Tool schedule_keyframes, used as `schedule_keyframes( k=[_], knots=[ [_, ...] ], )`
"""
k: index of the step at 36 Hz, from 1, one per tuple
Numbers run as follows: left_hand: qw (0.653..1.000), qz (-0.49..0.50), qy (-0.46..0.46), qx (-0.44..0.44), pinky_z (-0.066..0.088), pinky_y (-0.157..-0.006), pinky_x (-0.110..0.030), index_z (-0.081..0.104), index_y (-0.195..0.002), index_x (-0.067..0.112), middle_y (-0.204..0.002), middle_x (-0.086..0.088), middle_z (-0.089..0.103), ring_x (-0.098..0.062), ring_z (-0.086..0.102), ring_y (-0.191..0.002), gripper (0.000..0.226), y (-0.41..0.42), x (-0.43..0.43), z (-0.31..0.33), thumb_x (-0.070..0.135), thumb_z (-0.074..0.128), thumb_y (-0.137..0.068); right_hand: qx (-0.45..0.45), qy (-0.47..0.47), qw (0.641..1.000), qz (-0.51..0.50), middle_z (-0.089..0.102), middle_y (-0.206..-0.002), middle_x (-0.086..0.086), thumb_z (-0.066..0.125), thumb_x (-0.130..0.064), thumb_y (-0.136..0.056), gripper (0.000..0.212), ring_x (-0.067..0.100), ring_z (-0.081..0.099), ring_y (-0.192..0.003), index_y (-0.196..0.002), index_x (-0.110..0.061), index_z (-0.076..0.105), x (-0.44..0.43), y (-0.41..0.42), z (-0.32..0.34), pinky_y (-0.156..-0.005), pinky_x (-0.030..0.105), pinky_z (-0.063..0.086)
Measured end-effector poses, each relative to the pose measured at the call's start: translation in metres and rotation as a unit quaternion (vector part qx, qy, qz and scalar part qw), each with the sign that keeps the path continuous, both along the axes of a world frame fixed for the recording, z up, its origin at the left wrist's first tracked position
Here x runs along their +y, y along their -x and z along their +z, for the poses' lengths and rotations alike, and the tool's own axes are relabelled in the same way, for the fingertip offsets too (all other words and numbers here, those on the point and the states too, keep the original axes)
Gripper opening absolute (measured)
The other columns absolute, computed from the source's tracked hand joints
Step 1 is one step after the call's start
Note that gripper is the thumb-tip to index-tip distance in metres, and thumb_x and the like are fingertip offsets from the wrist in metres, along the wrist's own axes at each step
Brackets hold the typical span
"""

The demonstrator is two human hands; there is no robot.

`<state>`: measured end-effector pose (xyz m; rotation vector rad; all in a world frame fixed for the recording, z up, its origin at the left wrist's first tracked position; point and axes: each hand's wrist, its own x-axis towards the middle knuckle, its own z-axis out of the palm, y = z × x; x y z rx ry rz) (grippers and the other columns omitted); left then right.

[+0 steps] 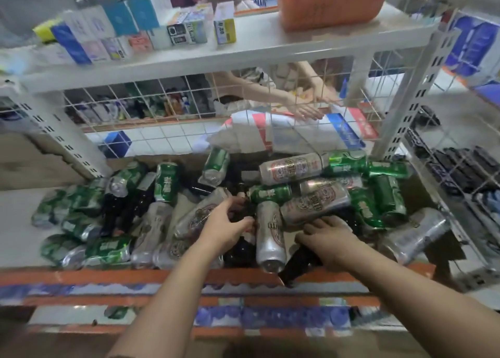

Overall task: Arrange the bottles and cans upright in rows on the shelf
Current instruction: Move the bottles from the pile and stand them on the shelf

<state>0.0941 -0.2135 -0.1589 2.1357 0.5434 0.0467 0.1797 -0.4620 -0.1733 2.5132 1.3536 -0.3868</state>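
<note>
Rolling is the danger: a tall silver aluminium can (270, 238) lies on its side at the near edge of the white metal shelf (19, 222), and pulling out a neighbour could send it off. The left grip (226, 223) curls round a dark glass bottle (240, 252) mid-heap. The right grip (331, 240) clasps a brown glass bottle (296, 267). Green aluminium cans (166, 181) lie jumbled, none upright.

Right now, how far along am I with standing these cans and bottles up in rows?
Nothing looks done: the green cans, silver cans and bottles lie heaped on the shelf, none upright. In hand: your left hand curls round a dark bottle; your right hand grips the front bottle. Left: everything.
</note>
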Motion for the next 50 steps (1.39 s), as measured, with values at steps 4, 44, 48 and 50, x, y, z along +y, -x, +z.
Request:
schedule_keyframes(
  k=[4, 44, 48, 50],
  knots=[
    [0.999, 0.019, -0.012, 0.026, 0.048, -0.097, -0.032, 0.060, -0.129, 0.025, -0.120, 0.006, 0.065, -0.013, 0.060, -0.112, 0.051, -0.002, 0.000, 0.001, 0.034, 0.081, -0.084, -0.018, -0.004, 1.000, -0.003, 0.051, -0.139, 0.001, 0.062, -0.035, -0.093, 0.048, 0.029, 0.043, -0.137, -0.138, -0.028, 0.050, 0.002, -0.001, -0.004, -0.112, 0.042, 0.030],
    [0.965, 0.030, -0.135, 0.224, 0.056, -0.089, -0.040, 0.063, -0.115, 0.014, -0.110, -0.012, 0.068, -0.032, 0.065, -0.101, 0.053, -0.024, -0.009, 0.007, 0.049, 0.071, -0.076, 0.370, -0.356, 0.824, -0.241, 0.064, -0.108, 0.010, 0.082, -0.001, -0.072, 0.068, 0.025, 0.068, -0.097, -0.126, -0.024, 0.048, -0.005, -0.027, 0.050, -0.079, 0.039, 0.061],
    [0.962, 0.010, -0.127, 0.241, 0.054, -0.089, -0.036, 0.067, -0.114, 0.010, -0.112, -0.013, 0.068, -0.031, 0.065, -0.105, 0.050, -0.027, -0.010, 0.004, 0.049, 0.069, -0.083, 0.377, -0.402, 0.784, -0.286, 0.064, -0.113, 0.004, 0.088, -0.005, -0.072, 0.076, 0.012, 0.065, -0.101, -0.132, -0.026, 0.046, -0.002, -0.023, 0.036, -0.074, 0.021, 0.056],
    [0.963, 0.015, -0.109, 0.246, 0.053, -0.088, -0.035, 0.067, -0.116, 0.010, -0.113, -0.014, 0.068, -0.030, 0.065, -0.103, 0.054, -0.028, -0.009, 0.001, 0.053, 0.068, -0.083, 0.377, -0.428, 0.759, -0.313, 0.065, -0.111, -0.003, 0.090, -0.006, -0.072, 0.076, 0.006, 0.064, -0.099, -0.128, -0.028, 0.045, -0.001, -0.019, 0.030, -0.078, 0.018, 0.052]
  ],
)
